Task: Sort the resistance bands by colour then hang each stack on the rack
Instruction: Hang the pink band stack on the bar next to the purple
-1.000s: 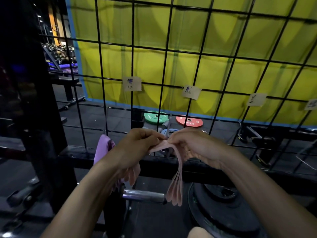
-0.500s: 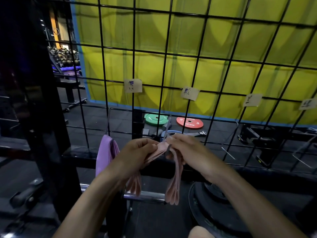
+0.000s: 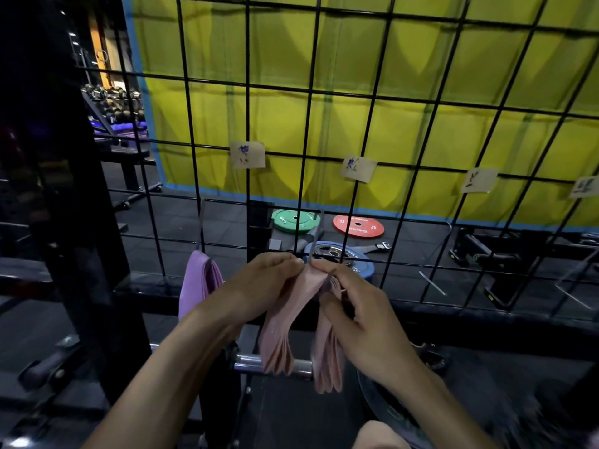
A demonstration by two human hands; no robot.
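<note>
Black wire rack [image 3: 372, 102] ahead (purple bands [image 3: 197, 283] hung left) — left hand [image 3: 262, 286] and right hand [image 3: 363, 315] pinch pink bands [image 3: 291, 322].

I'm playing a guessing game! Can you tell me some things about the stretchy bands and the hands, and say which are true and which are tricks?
1. Both hands hold the pink bands: the left hand and right hand. True.
2. The purple bands lie on the floor. False: they hang from a hook on the wire rack.
3. A green weight plate lies behind the rack. True.
4. The plate beside the green one is yellow. False: it is a red weight plate.
</note>
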